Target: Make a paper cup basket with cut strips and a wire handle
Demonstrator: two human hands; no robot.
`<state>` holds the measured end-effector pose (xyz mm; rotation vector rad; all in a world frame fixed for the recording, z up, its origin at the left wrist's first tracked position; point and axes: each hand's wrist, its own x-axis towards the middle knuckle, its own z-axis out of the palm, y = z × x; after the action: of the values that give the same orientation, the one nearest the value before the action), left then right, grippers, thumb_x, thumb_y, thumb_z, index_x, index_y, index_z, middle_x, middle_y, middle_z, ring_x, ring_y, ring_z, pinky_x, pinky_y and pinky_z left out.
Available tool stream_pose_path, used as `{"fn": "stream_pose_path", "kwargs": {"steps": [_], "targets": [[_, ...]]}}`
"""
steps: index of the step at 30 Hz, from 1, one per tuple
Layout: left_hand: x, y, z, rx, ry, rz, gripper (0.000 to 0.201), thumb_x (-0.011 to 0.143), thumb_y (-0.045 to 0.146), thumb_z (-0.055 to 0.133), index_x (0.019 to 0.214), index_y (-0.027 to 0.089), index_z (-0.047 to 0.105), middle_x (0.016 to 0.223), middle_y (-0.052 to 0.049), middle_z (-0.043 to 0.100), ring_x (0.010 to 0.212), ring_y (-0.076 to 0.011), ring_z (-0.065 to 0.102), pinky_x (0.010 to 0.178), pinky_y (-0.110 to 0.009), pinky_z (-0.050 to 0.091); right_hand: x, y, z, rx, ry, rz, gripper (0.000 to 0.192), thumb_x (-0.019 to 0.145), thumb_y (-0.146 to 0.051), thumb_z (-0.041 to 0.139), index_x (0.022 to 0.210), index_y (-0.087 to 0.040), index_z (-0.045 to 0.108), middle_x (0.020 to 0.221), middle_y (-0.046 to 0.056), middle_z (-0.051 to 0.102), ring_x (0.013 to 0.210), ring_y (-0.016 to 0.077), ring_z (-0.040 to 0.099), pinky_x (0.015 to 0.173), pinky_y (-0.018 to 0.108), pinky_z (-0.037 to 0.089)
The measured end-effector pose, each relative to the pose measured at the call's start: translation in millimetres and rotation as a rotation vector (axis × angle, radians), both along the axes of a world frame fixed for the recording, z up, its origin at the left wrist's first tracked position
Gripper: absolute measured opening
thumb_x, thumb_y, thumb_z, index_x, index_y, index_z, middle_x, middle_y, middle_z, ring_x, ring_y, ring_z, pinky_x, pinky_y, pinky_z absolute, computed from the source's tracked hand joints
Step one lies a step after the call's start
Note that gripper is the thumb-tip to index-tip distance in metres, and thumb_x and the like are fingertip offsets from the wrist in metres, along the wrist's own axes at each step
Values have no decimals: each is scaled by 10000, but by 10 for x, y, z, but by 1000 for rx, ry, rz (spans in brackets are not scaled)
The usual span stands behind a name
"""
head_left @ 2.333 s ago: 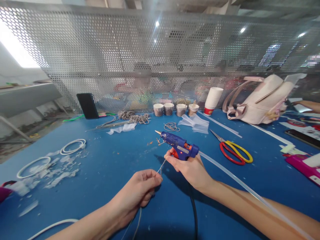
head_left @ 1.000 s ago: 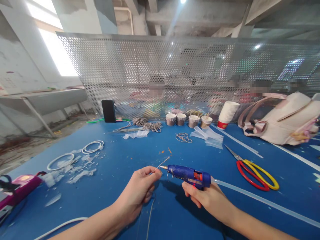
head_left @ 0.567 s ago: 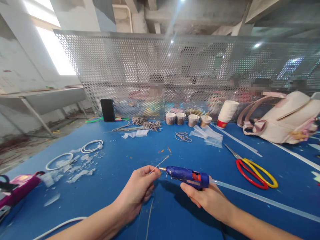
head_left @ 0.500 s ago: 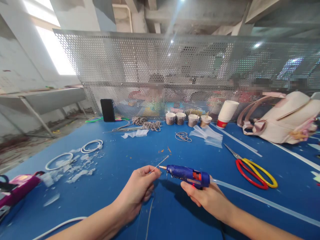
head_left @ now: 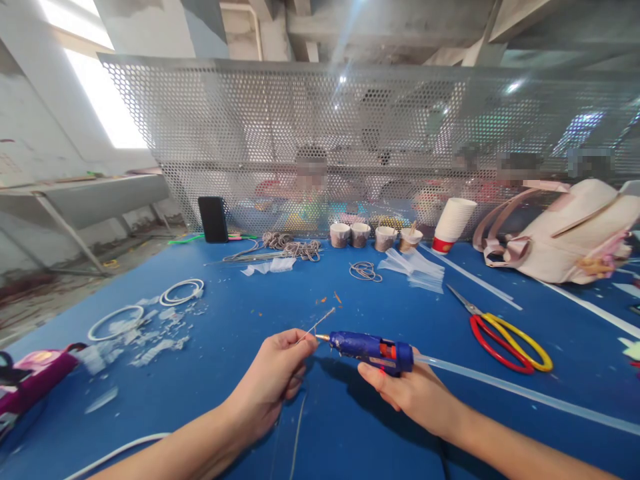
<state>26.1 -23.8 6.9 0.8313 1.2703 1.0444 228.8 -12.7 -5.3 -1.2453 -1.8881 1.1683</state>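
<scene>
Between the thumb and forefinger of my left hand (head_left: pixel 277 367) is pinched a thin strand of cord (head_left: pixel 320 322), its tip slanting up and to the right. A loose length of cord (head_left: pixel 299 427) hangs below that hand. My right hand (head_left: pixel 407 390) is closed round a blue hot glue gun (head_left: pixel 373 350), which points left. Its brass nozzle is right beside my left fingertips and close to the strand; I cannot tell whether they touch. A long clear glue stick (head_left: pixel 500 385) runs out of the gun's back end to the right.
Red-and-yellow scissors (head_left: pixel 505 340) lie to the right. White rings (head_left: pixel 117 323) and plastic scraps are at the left. At the back stand small paper cups (head_left: pixel 340 235), stacked cups (head_left: pixel 454 223), a phone (head_left: pixel 213 220), cord bundles (head_left: pixel 303 250) and a pale backpack (head_left: pixel 575 230) before a perforated metal screen (head_left: pixel 240 133).
The glue gun and my right hand have shifted slightly left, the nozzle now nearer my left fingertips. The whole view has also moved a little.
</scene>
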Motion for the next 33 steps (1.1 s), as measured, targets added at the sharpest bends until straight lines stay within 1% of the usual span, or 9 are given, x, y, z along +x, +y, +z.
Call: {"fn": "stream_pose_path", "kwargs": {"steps": [5,8,11,14,17,21,24,29,33], "targets": [[5,-4,6,-8,13,-3,321,640,434,691,662,193,479,410,135,266,359,-26,142,362,-193,100,-27,26,-10,12,-12,-17,362,800,-468,537,531,-231,484,403,-59,341,392,102,323,394,233,266],[4,-3,1,-4,20,1,317,645,430,688,663,193,479,413,132,272,358,-26,143,363,-194,90,-40,26,19,35,-1,-14,366,805,-453,529,531,-227,440,413,-59,357,407,100,341,397,227,275],[0,4,-7,2,17,-3,320,646,437,688,668,191,485,417,135,258,358,-26,136,360,-193,88,-40,10,49,4,-15,0,357,797,-460,533,543,-226,440,418,-58,377,403,100,352,387,229,267],[-3,12,-16,-2,18,-2,321,644,443,689,678,189,495,408,138,253,351,-27,129,350,-193,90,-44,-8,85,-30,5,6,348,791,-456,542,554,-225,435,421,-68,340,394,91,318,392,230,260],[1,13,-20,2,16,-1,317,641,435,690,669,189,493,406,136,260,348,-25,136,345,-189,97,-61,-6,132,-17,40,11,345,789,-444,542,553,-223,421,420,-74,322,398,86,305,413,229,276],[-1,6,-23,6,20,-7,304,650,420,682,665,187,488,415,134,266,356,-23,147,348,-186,106,-74,4,168,16,45,20,324,787,-410,550,557,-219,425,419,-76,328,407,86,311,428,225,292],[-11,5,-27,4,16,-16,303,661,428,674,682,186,492,416,138,257,359,-22,133,347,-189,100,-66,-8,153,20,40,19,304,789,-392,554,570,-215,438,457,-74,335,427,84,312,445,222,311],[-17,13,-26,2,11,-10,306,657,428,678,677,191,486,416,136,259,355,-22,135,347,-191,94,-47,-24,114,79,16,-9,244,784,-385,545,623,-209,496,552,-54,393,511,102,376,504,222,359],[-10,26,-22,4,8,13,314,640,429,686,665,190,485,411,132,282,351,-19,143,352,-184,93,-50,-10,140,84,-12,-1,269,798,-416,521,630,-207,499,550,-54,404,498,99,370,502,221,364]]}}
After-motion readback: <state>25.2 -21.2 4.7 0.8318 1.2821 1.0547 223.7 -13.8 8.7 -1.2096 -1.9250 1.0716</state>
